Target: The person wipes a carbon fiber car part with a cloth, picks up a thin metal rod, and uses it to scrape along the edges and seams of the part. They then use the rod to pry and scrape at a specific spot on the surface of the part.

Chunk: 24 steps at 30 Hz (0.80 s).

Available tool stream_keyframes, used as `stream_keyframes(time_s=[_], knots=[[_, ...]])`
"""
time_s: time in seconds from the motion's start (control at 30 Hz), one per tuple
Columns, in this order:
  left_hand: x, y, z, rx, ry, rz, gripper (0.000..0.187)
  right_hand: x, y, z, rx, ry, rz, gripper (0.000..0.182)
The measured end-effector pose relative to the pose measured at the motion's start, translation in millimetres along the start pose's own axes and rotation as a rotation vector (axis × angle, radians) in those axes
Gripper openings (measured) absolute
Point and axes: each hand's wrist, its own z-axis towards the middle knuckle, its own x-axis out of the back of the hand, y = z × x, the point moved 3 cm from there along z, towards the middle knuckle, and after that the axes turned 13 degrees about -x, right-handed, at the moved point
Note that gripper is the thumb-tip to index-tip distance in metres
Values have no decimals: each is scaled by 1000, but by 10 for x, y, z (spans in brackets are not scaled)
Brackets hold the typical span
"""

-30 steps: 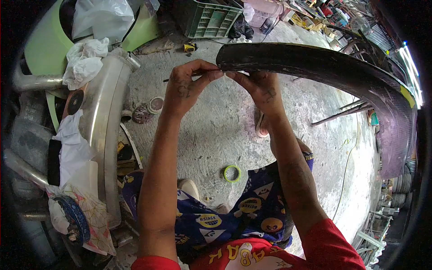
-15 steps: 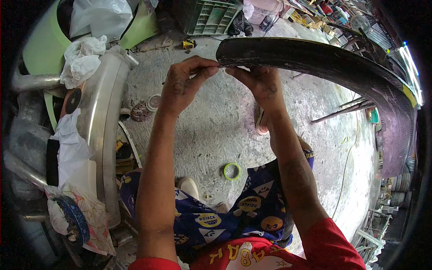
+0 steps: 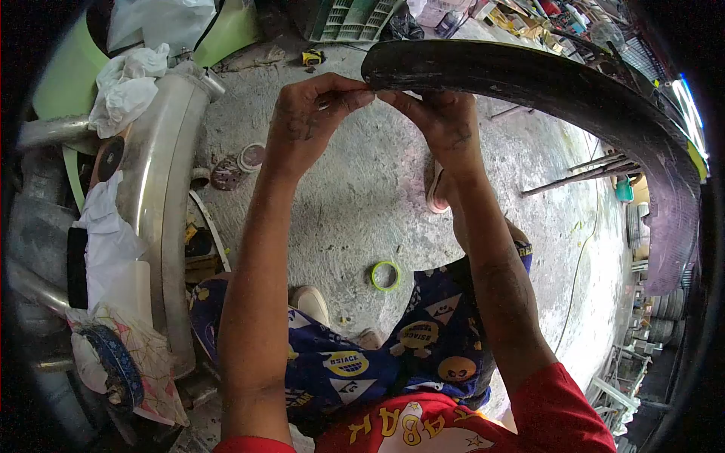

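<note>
We have one long black curved panel (image 3: 521, 75) before us, the biggest single piece, across the upper right; its long axis runs left to right, its blunt narrow end pointing left at our hands, while the right end broadens and bends down toward our side. One large silver metal body (image 3: 162, 196) lies along the left, its long axis running away from us, with two pale plastic bags, a bigger one (image 3: 162, 23) and a crumpled one (image 3: 132, 87), by its far end. One green crate (image 3: 351, 19) sits beyond our hands. Our two hands meet at the panel's blunt end: the left hand (image 3: 306, 124) has thumb and forefinger pinched together at its lower corner, though we cannot tell what lies between them; the right hand (image 3: 445, 124) is just beside it, thumb toward the left fingertips, the other fingers partly hidden at the panel's lower edge, so we cannot tell how firmly they grasp. On the floor (image 3: 340, 211) we count one reddish disc (image 3: 225, 174) next to one pale round piece (image 3: 251, 156), one green ring (image 3: 398, 276) nearer us, and one small yellow-and-black tool (image 3: 313, 57) near the crate
</note>
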Motion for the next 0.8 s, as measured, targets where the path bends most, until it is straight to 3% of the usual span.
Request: stream_keyframes(time_s=[0.27, 0.37, 0.63, 0.8], knots=[[-18, 4, -24, 18, 36, -32, 18, -5, -31, -25, -32, -18, -77, 28], [-16, 6, -19, 2, 22, -43, 19, -2, -10, -24, -7, -35, 76, 28], [6, 15, -36, -17, 21, -41, 22, 35, -62, -45, -32, 29, -224, 25], [20, 32, -29, -35, -16, 1, 21, 23, -39, -37, 2, 34, -135, 24]])
